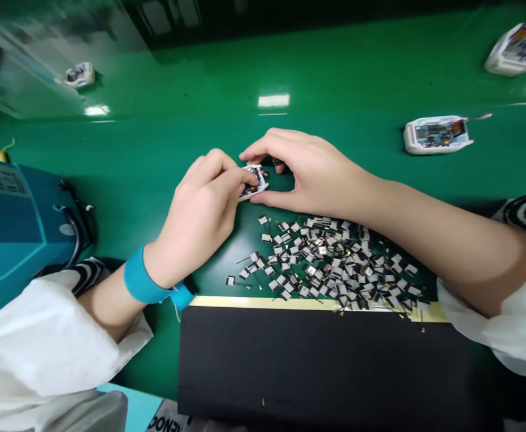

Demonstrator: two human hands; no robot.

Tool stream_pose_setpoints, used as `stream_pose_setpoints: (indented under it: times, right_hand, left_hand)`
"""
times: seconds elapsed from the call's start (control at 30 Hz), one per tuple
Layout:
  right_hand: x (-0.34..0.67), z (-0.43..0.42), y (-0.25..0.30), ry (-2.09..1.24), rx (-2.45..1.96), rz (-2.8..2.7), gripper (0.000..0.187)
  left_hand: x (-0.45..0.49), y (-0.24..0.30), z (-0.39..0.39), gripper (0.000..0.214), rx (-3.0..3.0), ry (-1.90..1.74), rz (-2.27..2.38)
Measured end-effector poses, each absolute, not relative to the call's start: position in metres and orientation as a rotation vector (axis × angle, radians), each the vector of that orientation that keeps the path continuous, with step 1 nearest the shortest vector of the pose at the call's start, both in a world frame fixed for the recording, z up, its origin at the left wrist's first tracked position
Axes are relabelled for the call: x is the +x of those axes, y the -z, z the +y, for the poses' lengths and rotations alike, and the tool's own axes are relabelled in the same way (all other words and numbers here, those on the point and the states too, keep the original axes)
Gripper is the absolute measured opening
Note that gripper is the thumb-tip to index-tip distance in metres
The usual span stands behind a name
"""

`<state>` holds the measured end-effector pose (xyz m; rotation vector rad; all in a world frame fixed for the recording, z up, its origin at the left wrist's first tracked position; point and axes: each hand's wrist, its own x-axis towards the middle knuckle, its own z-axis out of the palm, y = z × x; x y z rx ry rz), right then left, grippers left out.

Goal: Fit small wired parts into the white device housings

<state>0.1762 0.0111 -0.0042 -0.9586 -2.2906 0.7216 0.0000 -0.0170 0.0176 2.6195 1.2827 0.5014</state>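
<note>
A small white housing with a circuit board inside (254,182) rests on the green belt (289,72) between both hands. My left hand (202,210), with a blue wrist strap, is curled and pinches the housing's near side with fingertips. My right hand (310,174) arches over it from the right, with the thumb and forefinger closed on its far edge. Just below the hands lies a heap of several small grey patch parts with thin wires (330,264).
A black mat (316,360) with a yellow tape edge covers the near side. Three more open housings sit on the belt, at the right (438,134), the top right (517,48) and the top left (79,74). A blue machine (15,222) stands at the left.
</note>
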Motion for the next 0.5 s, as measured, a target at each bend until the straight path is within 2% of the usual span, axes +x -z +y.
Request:
stream_pose_setpoints:
  times: [0.5]
  right_hand:
    - [0.1773,0.0124,0.006,-0.689,-0.946,-2.318,0.035]
  left_hand:
    - [0.0009,-0.0174,-0.0175,0.019,2.559,-0.483,1.27]
